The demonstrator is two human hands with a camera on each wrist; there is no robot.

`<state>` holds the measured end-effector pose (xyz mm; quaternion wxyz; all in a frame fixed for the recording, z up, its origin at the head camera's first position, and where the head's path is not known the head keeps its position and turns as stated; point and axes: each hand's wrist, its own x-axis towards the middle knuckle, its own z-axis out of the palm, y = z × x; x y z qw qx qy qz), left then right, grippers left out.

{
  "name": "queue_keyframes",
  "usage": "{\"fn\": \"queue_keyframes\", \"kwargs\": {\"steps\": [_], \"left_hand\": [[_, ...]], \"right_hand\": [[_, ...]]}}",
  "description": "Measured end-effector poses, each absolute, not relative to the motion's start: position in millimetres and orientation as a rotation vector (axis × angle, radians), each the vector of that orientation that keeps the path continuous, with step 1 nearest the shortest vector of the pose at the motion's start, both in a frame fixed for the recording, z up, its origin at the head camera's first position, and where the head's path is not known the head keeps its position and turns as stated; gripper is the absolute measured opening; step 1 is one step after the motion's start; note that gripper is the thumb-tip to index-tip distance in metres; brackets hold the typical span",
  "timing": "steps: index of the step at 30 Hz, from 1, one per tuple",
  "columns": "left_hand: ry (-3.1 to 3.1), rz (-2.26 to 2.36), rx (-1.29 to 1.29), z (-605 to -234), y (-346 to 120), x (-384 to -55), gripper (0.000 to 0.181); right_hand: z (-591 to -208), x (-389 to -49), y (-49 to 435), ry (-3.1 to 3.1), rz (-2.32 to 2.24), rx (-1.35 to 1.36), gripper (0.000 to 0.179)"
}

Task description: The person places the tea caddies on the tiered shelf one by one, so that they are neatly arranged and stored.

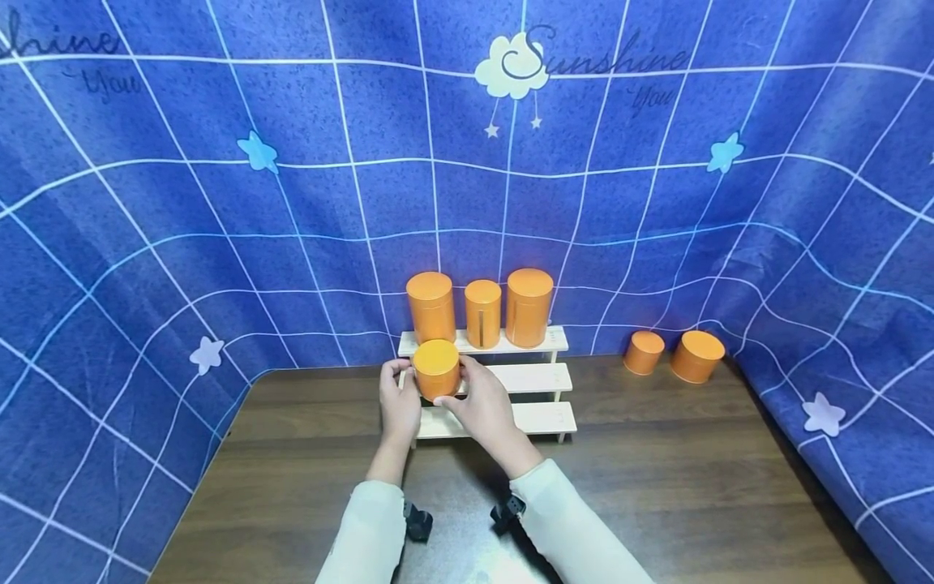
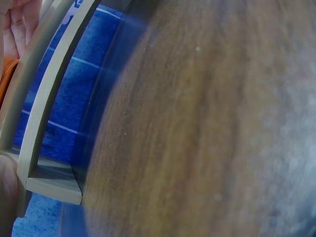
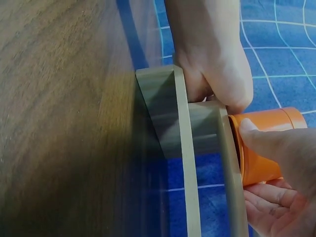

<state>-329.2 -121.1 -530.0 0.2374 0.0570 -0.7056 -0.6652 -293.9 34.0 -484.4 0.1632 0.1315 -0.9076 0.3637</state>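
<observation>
A pale wooden three-tier stand (image 1: 536, 418) stands on the table. My right hand (image 1: 485, 403) grips a short orange canister (image 1: 436, 373) at the stand's left, thumb on the near side and fingers around the far side. In the right wrist view, the canister (image 3: 266, 148) has its base against a tier board. My left hand (image 1: 400, 405) holds the stand's left end, its fingers curled at the boards; the right wrist view shows this hand (image 3: 212, 59) against the stand, fingertips partly hidden.
On the top tier stand three taller orange canisters: a left one (image 1: 430, 308), a narrow one (image 1: 483, 315) and a right one (image 1: 529, 308). Two short canisters, one smaller (image 1: 644, 353) and one wider (image 1: 697, 357), sit at the table's back right. Blue cloth (image 1: 467, 203) hangs behind.
</observation>
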Motion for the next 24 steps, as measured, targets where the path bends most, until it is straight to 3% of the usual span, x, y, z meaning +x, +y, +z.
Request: {"fn": "queue_keyframes", "kwargs": {"steps": [24], "left_hand": [[-1.956, -1.804, 0.178, -528.4, -120.9, -328.3, 0.014]], "right_hand": [[-484.2, -292.4, 34.7, -2.593, 1.049, 0.384, 0.084]]}}
